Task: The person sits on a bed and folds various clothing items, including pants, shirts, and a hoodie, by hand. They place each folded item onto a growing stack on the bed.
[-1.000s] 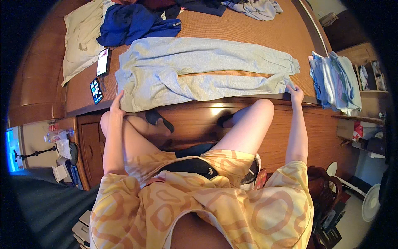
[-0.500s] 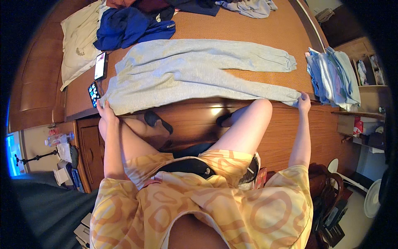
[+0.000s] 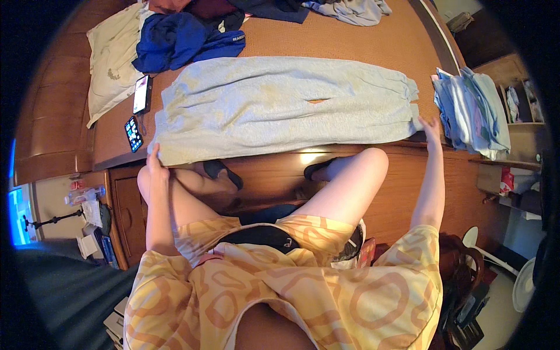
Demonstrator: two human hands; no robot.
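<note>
Light grey sweatpants lie spread lengthwise across the woven mat, waist to the left and cuffs to the right. The two legs lie side by side, with a small slit of mat showing between them. At the near corner of the waistband, my left hand is closed on the fabric. My right hand hovers just off the near cuff, fingers apart and holding nothing. Beyond my left hand, a phone with a lit screen lies beside the waistband, and a second phone is farther back.
A stack of folded blue and white clothes stands right of the cuffs. Behind the sweatpants are a crumpled blue garment, other heaped clothes and a cream pillow. The wooden bed edge runs in front of my knees.
The near leg of the sweatpants has swung away from me against the far leg, closing most of the gap. My right hand has let go of the cuff and opened.
</note>
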